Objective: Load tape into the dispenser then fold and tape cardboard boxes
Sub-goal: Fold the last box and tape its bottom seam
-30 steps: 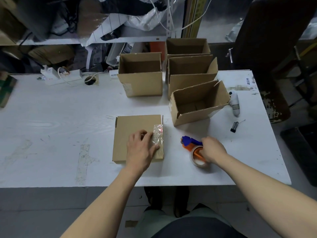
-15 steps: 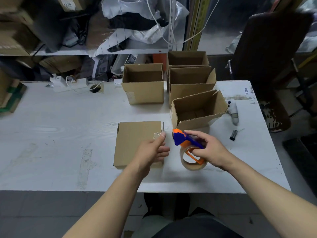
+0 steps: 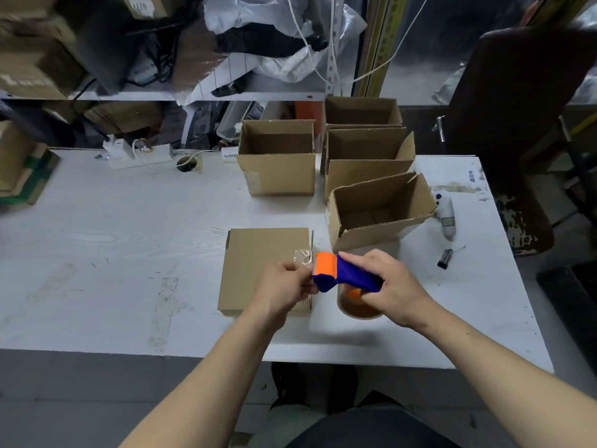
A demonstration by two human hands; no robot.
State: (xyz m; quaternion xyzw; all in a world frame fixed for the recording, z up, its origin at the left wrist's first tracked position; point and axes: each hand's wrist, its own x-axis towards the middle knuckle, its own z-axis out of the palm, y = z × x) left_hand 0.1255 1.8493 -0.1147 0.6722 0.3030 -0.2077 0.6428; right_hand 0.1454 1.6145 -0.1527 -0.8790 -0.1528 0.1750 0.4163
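Taping step on flat box (image 3: 258, 270): R hand (image 3: 392, 286) grips dispenser (image 3: 345, 274) just above box's R edge; L hand (image 3: 284, 286) fingers curled pinching tape end (image 3: 303, 256); next prob. needs tape pulled taut across seam.

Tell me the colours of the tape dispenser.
Blue handle with an orange front end on the dispenser, clearest in the head view.

An orange-and-blue tape dispenser (image 3: 342, 273) with its roll is held beside a flat closed cardboard box (image 3: 258, 266).
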